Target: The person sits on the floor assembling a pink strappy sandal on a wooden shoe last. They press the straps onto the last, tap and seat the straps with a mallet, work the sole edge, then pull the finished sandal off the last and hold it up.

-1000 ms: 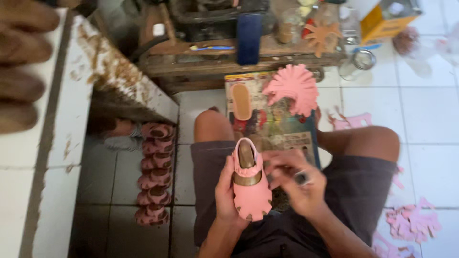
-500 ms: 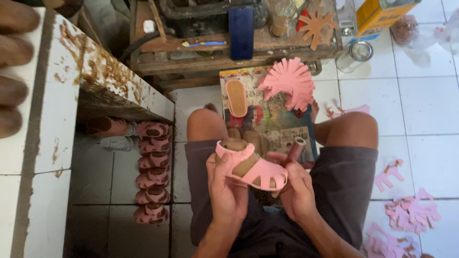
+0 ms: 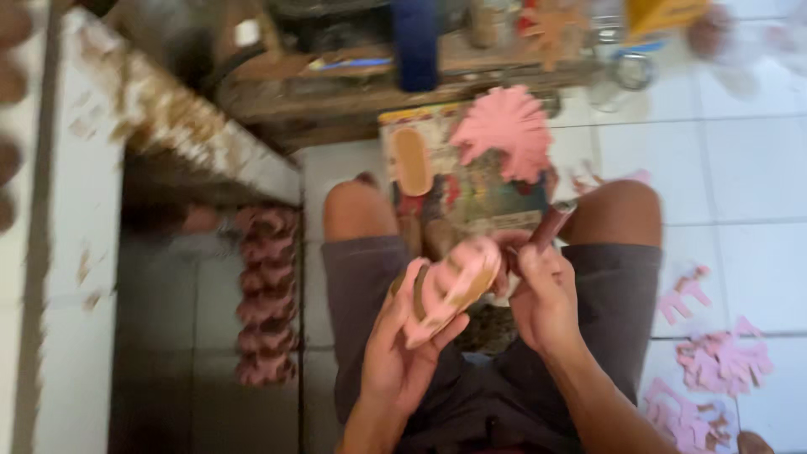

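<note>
L hand (image 3: 402,349) grips pink sandal (image 3: 450,286) over lap; R hand (image 3: 542,298) fingers closed on brown tool (image 3: 551,225) w/ tip beside sandal.

Left of the hands a row of finished pink sandals (image 3: 267,294) lies on the grey tiled floor (image 3: 168,353) beside a white, paint-chipped ledge (image 3: 76,219). Beyond the hands a fan of pink cut-outs (image 3: 504,130) and a tan insole (image 3: 413,161) rest on a colourful printed board (image 3: 471,189), with a cluttered wooden desk (image 3: 353,92) further off carrying a dark blue upright object (image 3: 415,42). To the right, loose pink scraps (image 3: 719,361) lie scattered over white floor tiles (image 3: 756,185).
</note>
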Tool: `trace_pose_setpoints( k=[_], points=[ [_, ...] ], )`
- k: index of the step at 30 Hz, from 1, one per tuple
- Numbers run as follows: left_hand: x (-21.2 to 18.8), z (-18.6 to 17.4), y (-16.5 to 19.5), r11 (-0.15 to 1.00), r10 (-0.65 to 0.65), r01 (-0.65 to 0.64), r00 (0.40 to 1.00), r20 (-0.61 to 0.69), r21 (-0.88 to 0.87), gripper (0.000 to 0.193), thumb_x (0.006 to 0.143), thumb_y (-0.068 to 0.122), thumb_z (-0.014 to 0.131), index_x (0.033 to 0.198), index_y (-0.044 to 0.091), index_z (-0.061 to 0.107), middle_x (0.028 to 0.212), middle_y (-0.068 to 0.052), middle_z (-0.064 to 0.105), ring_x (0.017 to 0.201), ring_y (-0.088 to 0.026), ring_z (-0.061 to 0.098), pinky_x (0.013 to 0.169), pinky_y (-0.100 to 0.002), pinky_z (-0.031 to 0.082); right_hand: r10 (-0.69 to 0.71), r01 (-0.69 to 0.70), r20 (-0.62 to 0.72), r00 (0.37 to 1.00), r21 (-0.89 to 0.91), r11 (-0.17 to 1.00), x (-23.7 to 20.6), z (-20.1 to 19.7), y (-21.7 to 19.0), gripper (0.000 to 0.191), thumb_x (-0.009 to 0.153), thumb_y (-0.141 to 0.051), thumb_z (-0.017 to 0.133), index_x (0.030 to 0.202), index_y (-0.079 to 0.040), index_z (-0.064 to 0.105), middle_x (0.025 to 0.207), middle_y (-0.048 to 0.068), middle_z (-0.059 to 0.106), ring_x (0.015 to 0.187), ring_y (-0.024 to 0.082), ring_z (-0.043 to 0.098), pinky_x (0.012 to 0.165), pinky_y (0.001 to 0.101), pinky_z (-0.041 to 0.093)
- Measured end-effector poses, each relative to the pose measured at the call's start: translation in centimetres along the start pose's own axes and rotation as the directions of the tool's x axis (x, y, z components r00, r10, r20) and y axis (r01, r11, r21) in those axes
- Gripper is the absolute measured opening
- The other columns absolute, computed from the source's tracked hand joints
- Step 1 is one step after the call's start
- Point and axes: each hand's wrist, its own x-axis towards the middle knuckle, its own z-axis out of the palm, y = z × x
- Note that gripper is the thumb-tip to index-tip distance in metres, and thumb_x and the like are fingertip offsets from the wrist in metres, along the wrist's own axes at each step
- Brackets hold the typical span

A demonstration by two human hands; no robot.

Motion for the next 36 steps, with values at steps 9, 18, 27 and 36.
trace_pose_setpoints(
  k=[9,18,27,36],
  points=[
    [-0.5,-0.9,-0.5,0.996,-0.082,0.086,0.928,0.363,0.005,0.090,0.091,0.049,0.070,0.158,0.008,0.027,0.145,-0.019,0.052,0.119,-0.040,0.065,0.098,-0.052,0.057,0.119,-0.110,0.013,0.993,-0.288,0.951,-0.5,-0.5,2.1,0.040,0.107,-0.018,0.056,0.139,0.005,0.059,0.106,0.006,0.066,0.093,0.011,0.060,0.083,0.0279,0.050],
    [1.2,-2.8,6.5,0.926,0.229,-0.337,0.857,0.462,0.167,0.079,0.106,0.059,0.053,0.160,0.007,0.030,0.136,-0.024,0.060,0.106,-0.039,0.071,0.085,-0.052,0.062,0.364,-0.334,0.115,0.924,-0.222,0.916,-1.4,-1.2,1.2,0.055,0.112,-0.037,0.039,0.155,-0.004,0.049,0.084,0.007,0.060,0.061,0.012,0.049,0.054,0.0271,0.041],
    [5.7,-2.4,10.0,0.640,0.423,-0.366,0.902,0.088,0.676,0.044,0.105,0.025,0.055,0.142,0.001,0.059,0.104,-0.013,0.074,0.073,-0.019,0.073,0.060,-0.031,0.062,-0.055,0.455,0.545,0.836,-0.635,0.625,-0.9,4.1,2.2,0.044,0.100,-0.009,0.062,0.143,-0.001,0.056,0.107,0.011,0.062,0.095,0.023,0.061,0.083,0.0345,0.050],
    [7.5,-3.1,9.8,0.719,0.432,-0.371,0.901,0.040,0.587,0.041,0.101,0.025,0.066,0.133,-0.002,0.068,0.101,-0.007,0.074,0.078,-0.009,0.068,0.062,-0.026,0.059,-0.147,0.675,0.666,0.731,-0.675,0.298,2.5,5.0,4.0,0.044,0.091,-0.006,0.073,0.134,-0.004,0.066,0.097,0.012,0.063,0.081,0.028,0.063,0.071,0.0385,0.052]
  ],
)
